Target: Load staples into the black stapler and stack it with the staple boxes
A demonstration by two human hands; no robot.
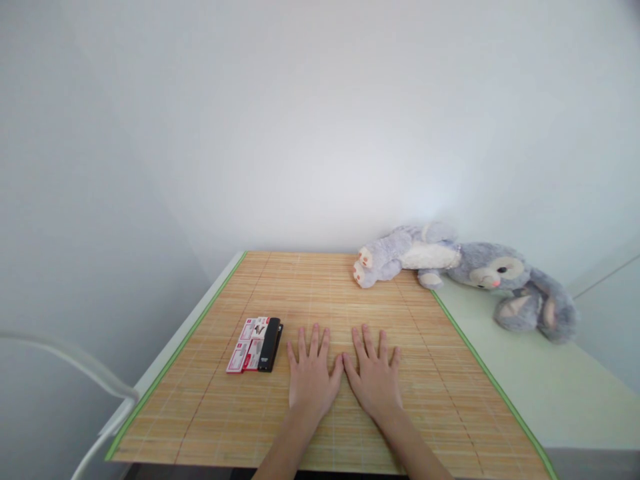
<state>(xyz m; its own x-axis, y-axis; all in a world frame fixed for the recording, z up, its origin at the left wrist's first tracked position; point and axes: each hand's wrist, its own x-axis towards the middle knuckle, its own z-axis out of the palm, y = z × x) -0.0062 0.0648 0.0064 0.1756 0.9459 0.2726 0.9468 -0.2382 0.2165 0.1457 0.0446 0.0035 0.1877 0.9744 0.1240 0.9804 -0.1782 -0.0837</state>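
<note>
Palm down on the bamboo mat (320, 287), my left hand (313, 375) has its fingers spread and holds nothing. My right hand (374, 379) lies flat beside it, fingers also spread, with the two thumbs almost touching or just meeting. Left of my left hand is a black stapler (269, 345), lying lengthwise on the mat and apart from my fingers. Against its left side sit several small red-and-white boxes (245, 349); one carries a picture of a stapler.
A grey plush rabbit (425, 257) lies on its side at the back right, partly over the mat's edge. Its head and ears rest on the pale tabletop (540, 393). A white cable (95, 373) curves along the left edge. A white wall (300, 133) stands behind.
</note>
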